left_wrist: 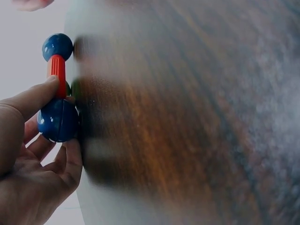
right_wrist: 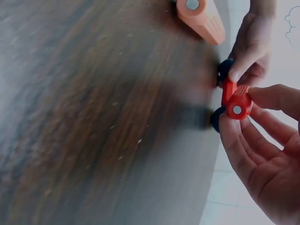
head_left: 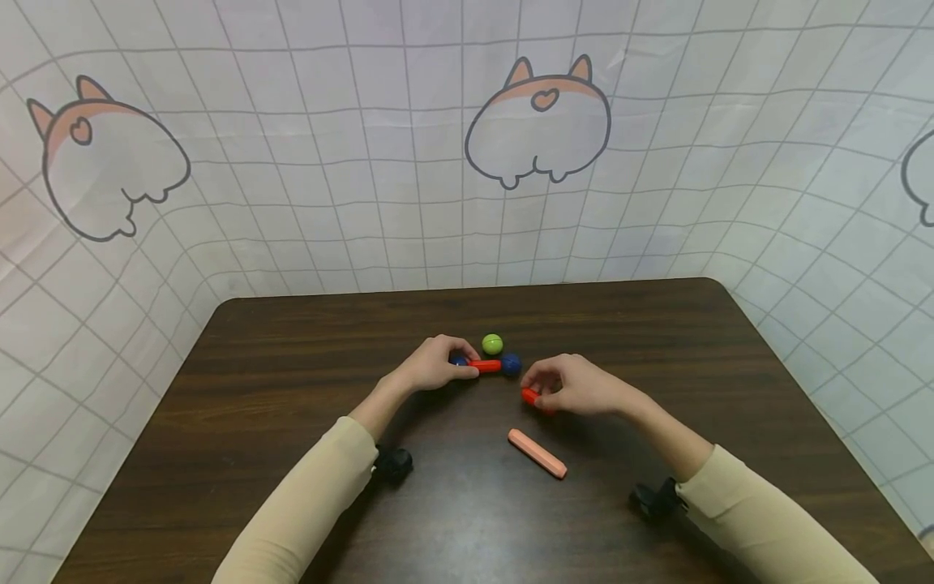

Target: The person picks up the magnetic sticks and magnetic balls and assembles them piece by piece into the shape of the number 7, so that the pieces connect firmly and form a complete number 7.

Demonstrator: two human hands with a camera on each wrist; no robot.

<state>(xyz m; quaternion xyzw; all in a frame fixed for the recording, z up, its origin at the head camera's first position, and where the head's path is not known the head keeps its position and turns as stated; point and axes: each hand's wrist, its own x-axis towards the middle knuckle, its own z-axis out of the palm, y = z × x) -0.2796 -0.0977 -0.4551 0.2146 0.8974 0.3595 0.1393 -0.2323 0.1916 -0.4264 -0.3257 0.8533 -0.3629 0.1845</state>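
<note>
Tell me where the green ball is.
In the head view, the green ball sits right of the left hand, just beyond the red stick that hand holds.

no text, label or brand that can be read, no readable number or sign, in any view

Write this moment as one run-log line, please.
Left fingers: hold red rod between two blue balls | Right fingers: pinch second red rod | Nearby: green ball, salmon rod lying on wood-grain table
</note>
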